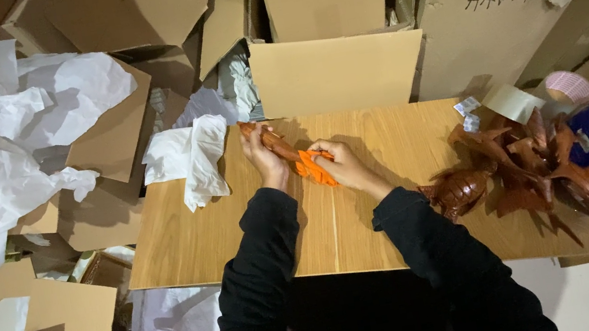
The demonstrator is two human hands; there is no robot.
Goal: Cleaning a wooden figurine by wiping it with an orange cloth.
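Head view: left hand (pixel 264 158) fingers wrapped around slim brown carved wooden figure (pixel 268 139), long axis slanting toward right hand (pixel 338 164), whose fingers pinch orange cloth (pixel 313 168) just beside it on light wooden board (pixel 195 236).

Both black-sleeved arms reach forward, left hand (pixel 264 156) and right hand (pixel 340 163) curled closed, close together.

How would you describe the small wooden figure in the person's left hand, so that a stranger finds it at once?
Start at the light wooden board in the middle, among cardboard boxes. Near its far edge, the left hand holds a slim brown carved wooden figure, which the right hand touches with an orange cloth. It alone is held; the other brown carvings lie heaped at the board's right end.
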